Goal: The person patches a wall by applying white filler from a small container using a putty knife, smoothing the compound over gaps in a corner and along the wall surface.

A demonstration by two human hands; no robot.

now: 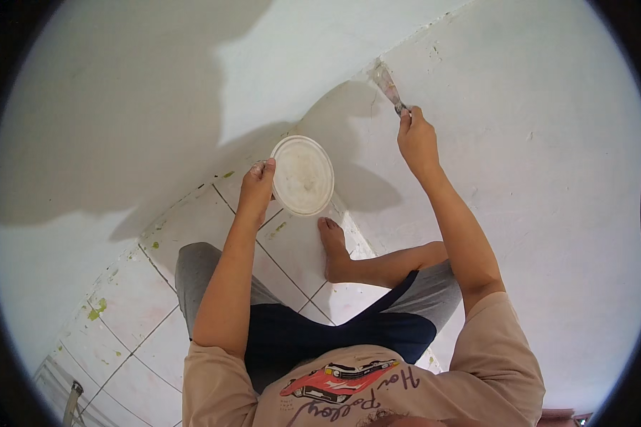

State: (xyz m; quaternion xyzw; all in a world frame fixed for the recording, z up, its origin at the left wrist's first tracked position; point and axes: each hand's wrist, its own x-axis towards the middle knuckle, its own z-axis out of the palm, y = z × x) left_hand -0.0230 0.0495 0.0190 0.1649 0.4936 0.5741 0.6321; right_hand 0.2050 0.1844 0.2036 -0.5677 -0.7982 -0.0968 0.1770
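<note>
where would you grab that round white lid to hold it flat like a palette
Grip the round white lid at its rim, coming from its left edge, as the left hand does now: fingers pinch the raised lip. The disc is thin and broad, its face smeared with filler, so the rim is the only clean hold. The right hand is busy with the putty knife at the wall corner.

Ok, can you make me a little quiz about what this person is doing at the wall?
1. True or false: the right hand presses a putty knife against the wall corner.
2. What does the left hand hold? A) a brush B) a round white lid C) a sponge
3. What covers the floor under the bare foot?

Key: 1 true. 2 B. 3 White tiles.
</note>
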